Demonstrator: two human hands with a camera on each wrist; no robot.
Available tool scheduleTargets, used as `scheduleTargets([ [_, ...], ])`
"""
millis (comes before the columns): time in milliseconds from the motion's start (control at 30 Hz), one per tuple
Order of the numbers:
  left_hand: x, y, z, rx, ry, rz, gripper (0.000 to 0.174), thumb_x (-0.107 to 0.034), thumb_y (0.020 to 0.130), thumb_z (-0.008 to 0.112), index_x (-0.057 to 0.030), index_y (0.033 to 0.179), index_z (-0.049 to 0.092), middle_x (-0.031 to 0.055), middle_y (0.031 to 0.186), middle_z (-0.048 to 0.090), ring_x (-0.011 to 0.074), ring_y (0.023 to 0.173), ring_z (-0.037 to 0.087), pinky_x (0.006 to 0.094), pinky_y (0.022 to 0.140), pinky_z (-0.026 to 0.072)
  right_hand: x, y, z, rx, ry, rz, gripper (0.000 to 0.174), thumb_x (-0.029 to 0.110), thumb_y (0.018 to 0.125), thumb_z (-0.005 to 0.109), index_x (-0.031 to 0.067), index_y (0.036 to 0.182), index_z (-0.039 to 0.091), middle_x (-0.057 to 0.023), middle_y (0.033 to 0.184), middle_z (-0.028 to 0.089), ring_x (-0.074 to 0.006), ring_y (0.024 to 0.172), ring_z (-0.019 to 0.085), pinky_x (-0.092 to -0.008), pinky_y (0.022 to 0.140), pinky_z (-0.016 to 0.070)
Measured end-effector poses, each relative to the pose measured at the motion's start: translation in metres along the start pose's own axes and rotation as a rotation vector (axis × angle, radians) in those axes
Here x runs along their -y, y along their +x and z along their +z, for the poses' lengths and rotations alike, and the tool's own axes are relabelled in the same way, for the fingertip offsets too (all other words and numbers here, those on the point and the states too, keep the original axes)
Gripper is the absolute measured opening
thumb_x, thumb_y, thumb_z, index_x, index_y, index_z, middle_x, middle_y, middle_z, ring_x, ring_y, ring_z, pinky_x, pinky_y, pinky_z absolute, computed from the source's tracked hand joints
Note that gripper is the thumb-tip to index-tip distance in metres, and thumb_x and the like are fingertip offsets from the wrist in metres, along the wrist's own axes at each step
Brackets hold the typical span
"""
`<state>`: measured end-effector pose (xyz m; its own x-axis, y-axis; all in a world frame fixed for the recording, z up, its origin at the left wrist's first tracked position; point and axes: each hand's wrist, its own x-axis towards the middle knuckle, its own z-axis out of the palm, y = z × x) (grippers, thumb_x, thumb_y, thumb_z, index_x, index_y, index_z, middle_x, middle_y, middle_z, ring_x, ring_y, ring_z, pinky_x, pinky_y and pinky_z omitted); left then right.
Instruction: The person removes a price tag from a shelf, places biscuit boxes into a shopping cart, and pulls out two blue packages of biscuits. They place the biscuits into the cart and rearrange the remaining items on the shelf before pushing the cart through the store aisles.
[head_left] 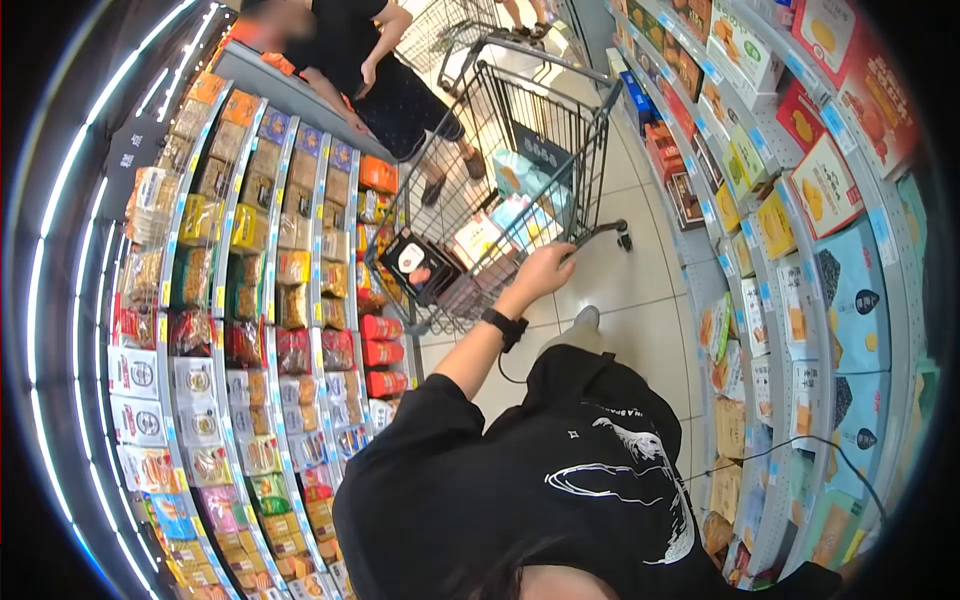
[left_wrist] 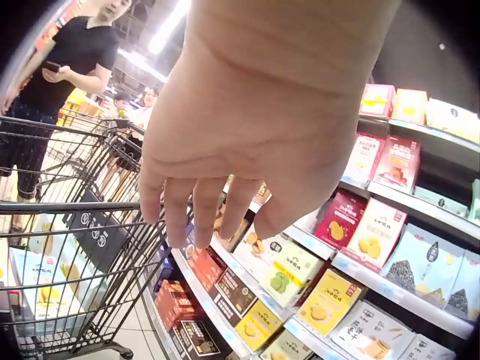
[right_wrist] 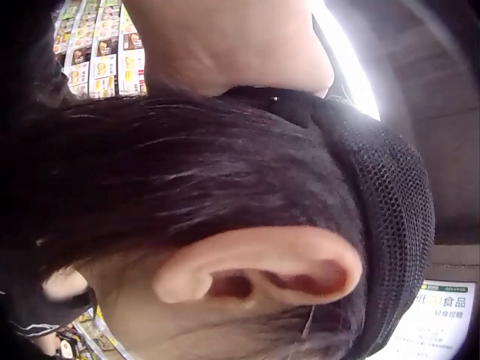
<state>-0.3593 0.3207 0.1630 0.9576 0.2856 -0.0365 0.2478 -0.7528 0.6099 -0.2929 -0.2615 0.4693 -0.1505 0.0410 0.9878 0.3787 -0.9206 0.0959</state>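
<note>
My left hand [head_left: 545, 272] is stretched forward beside the near side of a black wire shopping cart [head_left: 540, 147]. In the left wrist view the fingers of the left hand [left_wrist: 247, 142] hang down loosely with nothing in them, and overlap the end of the cart's upper rail [left_wrist: 67, 207]. A black box [head_left: 412, 262] and light blue packs [head_left: 518, 172] lie in the cart. My right hand [right_wrist: 232, 49] is raised against the dark hair [right_wrist: 202, 172] by a black mesh cap [right_wrist: 394, 195]; its fingers are hidden behind the head.
Shelves of bagged foods [head_left: 250, 230] line the left side. On the right, shelves hold boxed snacks [head_left: 825, 190] and blue packs [head_left: 850, 290]. Beyond the cart stands a person in black [head_left: 345, 60]. A thin black cable [head_left: 790, 442] crosses at lower right.
</note>
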Motion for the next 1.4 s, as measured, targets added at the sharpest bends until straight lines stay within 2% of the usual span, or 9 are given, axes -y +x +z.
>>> scheduleTargets([
  [100,0.027,0.02,-0.003,-0.041,0.01,0.057,0.032,-0.02,0.084,0.062,0.0007,0.108,0.066,0.0217,0.105,0.067,0.0382,0.098,0.063,0.0435,0.086,0.0507,0.032,-0.01,0.018,0.042,0.018,-0.001,0.04,0.036,0.095,0.053,0.01,0.125,0.057,-0.0136,0.107,0.067,-0.033,0.1,0.063,-0.0428,0.085,0.0493],
  [233,0.057,0.06,-0.024,-0.029,0.003,-0.068,0.034,-0.023,0.085,0.063,-0.0022,0.112,0.066,0.0206,0.109,0.066,0.0382,0.099,0.063,0.0418,0.089,0.0499,0.074,-0.019,0.035,0.082,-0.021,-0.014,0.04,0.035,0.095,0.052,0.0089,0.125,0.057,-0.0141,0.109,0.066,-0.0324,0.101,0.063,-0.0426,0.087,0.0488],
  [400,0.123,0.117,-0.019,-0.145,0.106,0.08,0.036,-0.017,0.079,0.066,0.0007,0.111,0.065,0.0225,0.114,0.062,0.039,0.103,0.061,0.0438,0.09,0.0498,0.115,-0.007,0.031,0.118,-0.111,-0.052,0.04,0.033,0.095,0.051,0.0076,0.126,0.055,-0.0146,0.112,0.064,-0.0317,0.103,0.062,-0.0424,0.088,0.0481],
  [467,0.116,0.133,-0.014,-0.108,0.092,0.199,0.036,-0.014,0.079,0.066,0.0017,0.112,0.064,0.0237,0.117,0.061,0.0408,0.106,0.059,0.0435,0.091,0.0496,0.133,0.007,0.015,0.123,-0.161,-0.063,0.04,0.032,0.095,0.051,0.007,0.126,0.055,-0.0149,0.113,0.064,-0.0314,0.104,0.061,-0.0423,0.089,0.0479],
  [667,0.058,0.183,0.053,0.279,0.017,0.519,0.033,-0.012,0.08,0.066,-0.0002,0.111,0.063,0.0241,0.121,0.06,0.0417,0.108,0.058,0.0449,0.094,0.048,0.197,0.066,-0.047,0.088,-0.244,-0.125,0.04,0.03,0.095,0.05,0.0054,0.127,0.053,-0.0155,0.115,0.062,-0.0306,0.106,0.06,-0.0421,0.091,0.0471],
  [833,-0.057,0.178,0.129,0.547,-0.12,0.789,0.032,-0.012,0.082,0.065,-0.0004,0.112,0.063,0.0241,0.121,0.06,0.0408,0.109,0.058,0.0442,0.095,0.048,0.257,0.112,-0.096,0.059,-0.2,-0.249,0.04,0.028,0.096,0.049,0.004,0.127,0.052,-0.0161,0.118,0.06,-0.0299,0.108,0.059,-0.0418,0.092,0.0464],
  [1067,-0.196,0.058,0.209,0.792,-0.248,1.191,0.031,-0.013,0.084,0.064,-0.0019,0.113,0.063,0.0199,0.12,0.061,0.0383,0.109,0.059,0.0411,0.094,0.0489,0.316,0.153,-0.175,0.095,-0.204,-0.403,0.04,0.025,0.096,0.048,0.0021,0.128,0.051,-0.0169,0.121,0.058,-0.0289,0.111,0.058,-0.0415,0.095,0.0455],
  [1200,-0.237,-0.012,0.239,1.052,-0.283,1.268,0.031,-0.015,0.085,0.064,-0.0023,0.113,0.063,0.017,0.119,0.062,0.036,0.109,0.059,0.0406,0.093,0.0485,0.329,0.164,-0.217,0.142,-0.259,-0.449,0.04,0.024,0.096,0.048,0.001,0.129,0.05,-0.0173,0.123,0.057,-0.0283,0.113,0.057,-0.0414,0.096,0.0449],
  [1400,-0.275,-0.09,0.285,1.169,-0.304,1.436,0.032,-0.018,0.087,0.062,-0.0024,0.115,0.063,0.0154,0.119,0.062,0.0356,0.109,0.059,0.0402,0.092,0.0485,0.318,0.158,-0.257,0.207,-0.286,-0.407,0.04,0.021,0.096,0.047,-0.0006,0.129,0.048,-0.018,0.126,0.055,-0.0275,0.115,0.056,-0.0411,0.098,0.0441],
])
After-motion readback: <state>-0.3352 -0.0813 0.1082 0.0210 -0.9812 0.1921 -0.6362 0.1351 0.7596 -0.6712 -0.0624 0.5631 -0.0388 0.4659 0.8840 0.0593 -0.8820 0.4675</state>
